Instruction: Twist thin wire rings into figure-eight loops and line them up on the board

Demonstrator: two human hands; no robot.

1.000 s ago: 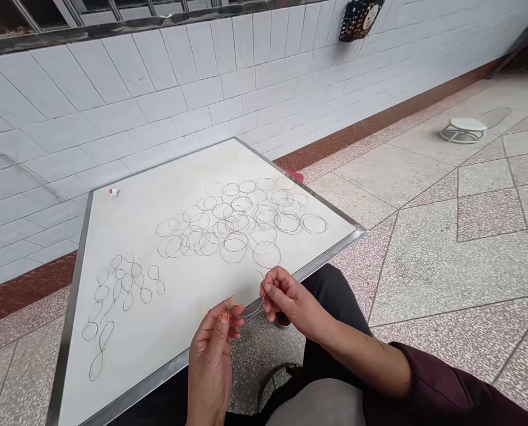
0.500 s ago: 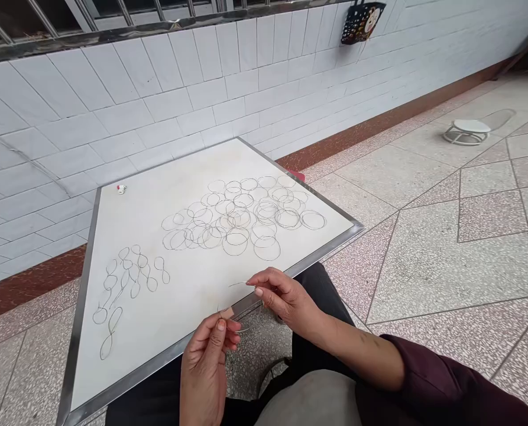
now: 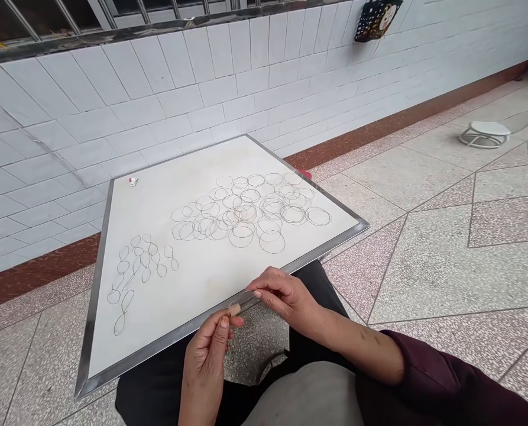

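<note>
My left hand (image 3: 213, 343) pinches a thin wire between thumb and index finger, just over the table's near edge. A tan wrap, perhaps tape, covers a fingertip of that hand. Close by on the right, my right hand (image 3: 284, 296) is closed in a pinch on the same thin wire (image 3: 239, 297), which curves between the two hands. Many wire rings (image 3: 241, 234) lie overlapping across the middle and right of the white table (image 3: 188, 313). Several wire pieces twisted into figure-eights (image 3: 124, 310) are spread at the table's left side.
A small white and red object (image 3: 133, 181) sits at the table's far left corner. A metal rim (image 3: 166, 343) edges the tabletop. Behind stands a white tiled wall (image 3: 179, 100) with a dark basket (image 3: 376, 21) hanging on it. A low white stool (image 3: 485, 133) stands on the floor at right.
The view has shifted slightly, so the table sits a little further right and higher. My hands have come closer together, and the wire end now bends toward my left fingers.
</note>
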